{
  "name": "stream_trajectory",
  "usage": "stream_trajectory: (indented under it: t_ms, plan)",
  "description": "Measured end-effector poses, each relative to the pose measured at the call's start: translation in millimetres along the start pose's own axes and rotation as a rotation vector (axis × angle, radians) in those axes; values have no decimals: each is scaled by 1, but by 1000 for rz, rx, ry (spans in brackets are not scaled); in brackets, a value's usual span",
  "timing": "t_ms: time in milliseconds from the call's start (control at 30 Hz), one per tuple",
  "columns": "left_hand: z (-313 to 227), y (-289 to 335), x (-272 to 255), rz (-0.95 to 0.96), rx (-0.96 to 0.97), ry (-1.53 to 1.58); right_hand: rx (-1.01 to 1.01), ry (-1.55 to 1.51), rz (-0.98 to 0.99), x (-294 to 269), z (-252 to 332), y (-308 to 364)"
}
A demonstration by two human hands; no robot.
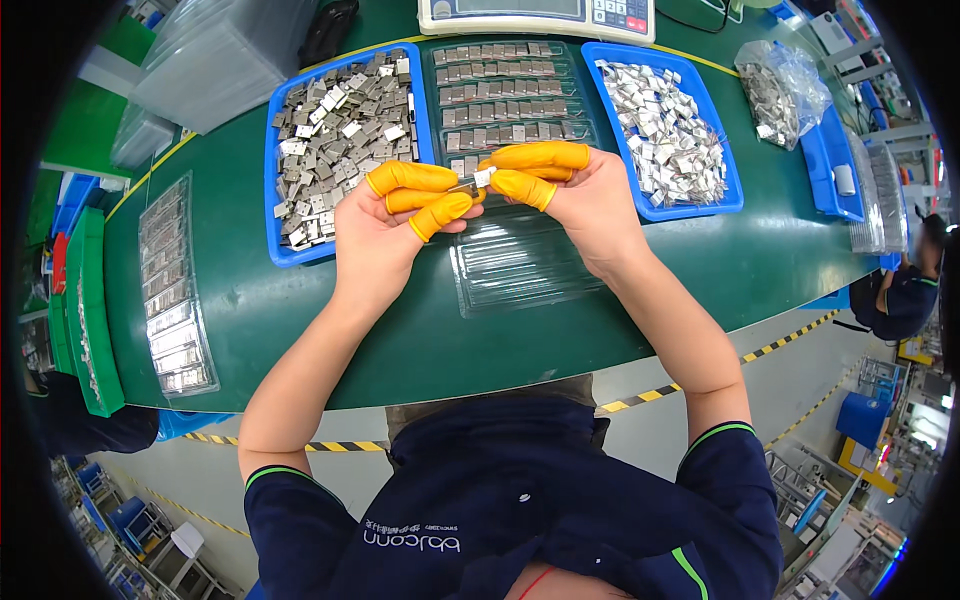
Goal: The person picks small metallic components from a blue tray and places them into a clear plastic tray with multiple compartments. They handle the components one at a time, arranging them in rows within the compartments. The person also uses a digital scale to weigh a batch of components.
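My left hand (385, 215) and my right hand (590, 200) meet above the middle of the table, both wearing yellow finger cots. The left fingers pinch a small grey metal connector shell (465, 185), mostly covered by the fingertips. Between my right thumb and fingers sits a small white connector piece (484, 177), end to end with the shell; whether the two are joined cannot be made out. Below the hands lies a clear blister tray (520, 272), its far rows filled with metal parts and its near part bare.
A blue tray (273, 215) of loose metal shells stands left, another blue tray (738, 185) of white pieces right. A scale (540, 22) is at the back. Filled blister tray (180, 340) lies far left; a plastic bag of parts (770, 95) is back right.
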State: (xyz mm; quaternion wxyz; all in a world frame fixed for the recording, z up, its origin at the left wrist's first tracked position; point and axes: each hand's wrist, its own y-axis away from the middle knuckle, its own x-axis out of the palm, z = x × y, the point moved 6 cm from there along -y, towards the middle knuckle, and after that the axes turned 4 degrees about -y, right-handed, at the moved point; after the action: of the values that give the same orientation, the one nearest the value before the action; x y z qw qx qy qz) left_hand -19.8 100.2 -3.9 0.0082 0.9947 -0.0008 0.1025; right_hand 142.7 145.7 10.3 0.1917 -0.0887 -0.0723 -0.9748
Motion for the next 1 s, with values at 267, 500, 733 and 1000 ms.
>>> stream_trajectory:
  t_ms: [267,500,733,1000]
  plan:
    - [-3,3,-4,-55,105,-149,-65,139,58,4,3,3]
    - [1,4,6,202,-132,102,66,-78,350,10,-9,5]
    - [6,9,9,236,-132,180,191,-96,335,14,-7,9]
    - [-12,5,9,-51,113,-24,-445,358,97,5,24,4]
